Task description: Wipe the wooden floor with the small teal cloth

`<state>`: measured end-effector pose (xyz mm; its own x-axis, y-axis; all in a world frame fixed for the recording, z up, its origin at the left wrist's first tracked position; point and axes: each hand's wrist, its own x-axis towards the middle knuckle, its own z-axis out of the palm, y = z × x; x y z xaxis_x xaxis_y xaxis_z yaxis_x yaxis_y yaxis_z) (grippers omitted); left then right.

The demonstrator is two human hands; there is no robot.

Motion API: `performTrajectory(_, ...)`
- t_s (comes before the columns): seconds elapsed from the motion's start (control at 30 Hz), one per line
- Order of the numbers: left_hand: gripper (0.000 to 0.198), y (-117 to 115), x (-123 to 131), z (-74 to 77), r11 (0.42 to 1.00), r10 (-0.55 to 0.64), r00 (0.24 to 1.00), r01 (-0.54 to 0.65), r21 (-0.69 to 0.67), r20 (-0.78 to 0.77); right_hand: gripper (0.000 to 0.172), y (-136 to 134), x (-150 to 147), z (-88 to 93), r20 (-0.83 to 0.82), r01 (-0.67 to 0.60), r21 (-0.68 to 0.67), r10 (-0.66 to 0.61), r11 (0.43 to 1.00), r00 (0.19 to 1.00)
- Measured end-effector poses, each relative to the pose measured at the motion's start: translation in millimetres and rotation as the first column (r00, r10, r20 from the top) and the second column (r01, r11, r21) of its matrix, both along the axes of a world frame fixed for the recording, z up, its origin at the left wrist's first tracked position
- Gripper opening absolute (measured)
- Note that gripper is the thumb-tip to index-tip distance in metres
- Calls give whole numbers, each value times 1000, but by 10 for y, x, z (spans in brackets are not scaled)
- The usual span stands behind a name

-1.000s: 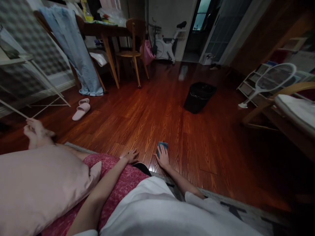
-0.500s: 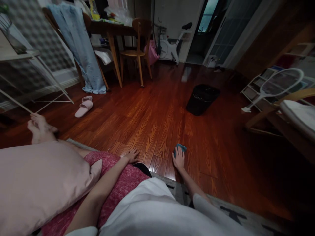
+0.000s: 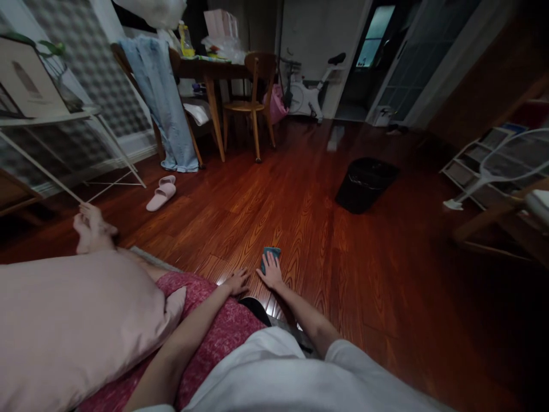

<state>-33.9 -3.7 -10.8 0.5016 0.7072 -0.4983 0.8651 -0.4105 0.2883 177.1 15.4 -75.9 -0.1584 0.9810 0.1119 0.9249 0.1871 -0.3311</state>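
My right hand (image 3: 270, 272) presses flat on a small teal cloth (image 3: 271, 253) that lies on the red-brown wooden floor (image 3: 300, 189). Its fingers are spread over the cloth. My left hand (image 3: 237, 281) rests flat on the floor just left of it, fingers apart, holding nothing. Both arms reach forward from my white shirt, over a red blanket (image 3: 214, 326).
A pink pillow (image 3: 72, 320) lies at my left, with a bare foot (image 3: 91, 230) beyond it. A black bin (image 3: 364, 184) stands on the floor ahead to the right. Pink slippers (image 3: 162, 194), a wooden table and chair (image 3: 249, 97) and an exercise bike (image 3: 311, 91) are farther back.
My right hand slid the teal cloth to the right and then back left, close to my left hand. The left hand stayed put. The camera tilted up a little.
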Motion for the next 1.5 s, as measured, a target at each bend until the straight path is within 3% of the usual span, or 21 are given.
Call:
performTrajectory(0.07,75,-2,4,-15,1000,23,999,-23,5,30,68,-53,46,20,-14,-90,-12,90,996,996)
performTrajectory(0.13,79,-1,17,-18,999,41,997,-42,16,71,64,-105,311,35,-17,-98,7,98,995,995)
performTrajectory(0.3,78,29,211,23,989,-3,982,-25,147,187,59,-316,1412,-13,79,43,101,-51,994,996)
performTrajectory(0.4,76,35,511,31,968,-93,967,31,251,239,58,-468,1791,-61,136,70,121,-87,990,987)
performTrajectory(0.53,79,1,1042,-68,929,-192,953,100,355,233,58,-553,1827,-54,129,79,112,-94,991,987)
performTrajectory(0.67,84,-25,1384,-274,898,-171,949,39,438,266,58,-557,1793,-31,116,73,108,-86,991,990)
performTrajectory(0.83,81,48,1236,-447,903,-141,966,35,427,218,58,-562,1850,-91,120,69,99,-81,993,989)
performTrajectory(1.0,78,286,856,-369,895,-285,937,184,407,203,62,-575,1870,-150,134,59,117,-75,991,988)
performTrajectory(1.07,76,419,692,-296,914,-215,957,127,385,197,63,-583,1871,-151,144,55,125,-73,991,987)
performTrajectory(1.17,72,584,362,-203,924,86,986,-133,358,145,65,-592,1869,-129,153,50,122,-69,991,986)
performTrajectory(1.27,72,631,-31,-172,821,420,903,-418,388,85,64,-594,1863,-99,157,52,115,-70,992,985)
performTrajectory(1.33,73,599,-224,-186,740,562,824,-539,402,69,63,-591,1857,-86,162,56,115,-74,992,984)
performTrajectory(1.43,76,515,-267,-240,666,662,746,-630,399,74,64,-581,1852,-83,169,59,119,-78,991,983)
performTrajectory(1.5,80,454,-136,-289,667,654,752,-624,407,79,66,-575,1853,-86,177,60,122,-81,991,981)
